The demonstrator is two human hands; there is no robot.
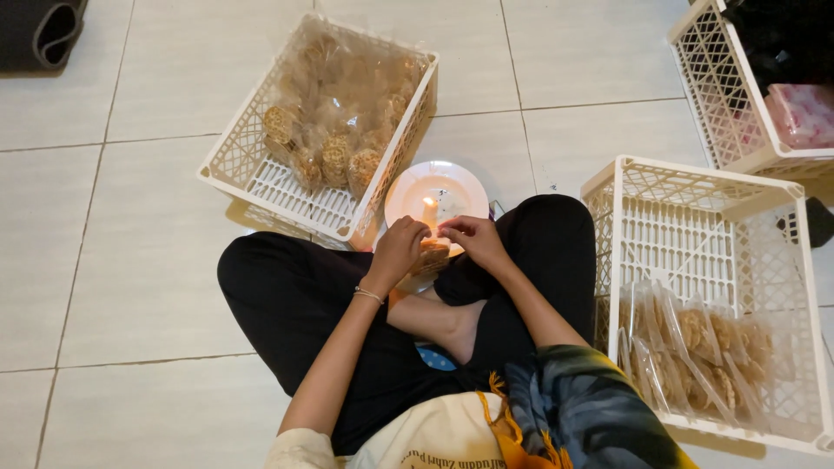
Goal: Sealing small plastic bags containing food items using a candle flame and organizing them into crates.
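I sit cross-legged on a tiled floor. My left hand (395,252) and my right hand (473,241) both pinch the top of a small clear packet of brown cookies (431,256), held between my knees. Just beyond the packet a lit candle (429,211) stands on a white plate (452,184). The packet's top edge is close to the flame.
A white plastic crate (261,178) at upper left holds several bagged cookie packets. A second white crate (782,260) at right holds several clear packets near its front. A third crate (721,95) at top right contains pink items. A dark object (39,30) lies at top left.
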